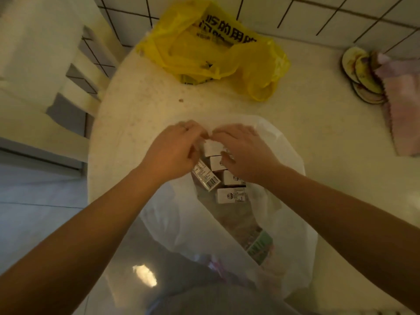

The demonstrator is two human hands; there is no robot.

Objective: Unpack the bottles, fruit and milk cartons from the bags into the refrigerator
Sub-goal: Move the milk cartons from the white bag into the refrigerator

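Presently the translucent white plastic bag [284, 155] is pinched by left hand [172, 153] and right hand [247, 153] (both grips closed on its rim); tugged hard, small white milk cartons [230, 195] could be spilled.

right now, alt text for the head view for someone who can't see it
A left hand and right hand meet fingertips above milk cartons in an open white bag on a pale table. A bottle lies in it too; a yellow bag sits beyond.
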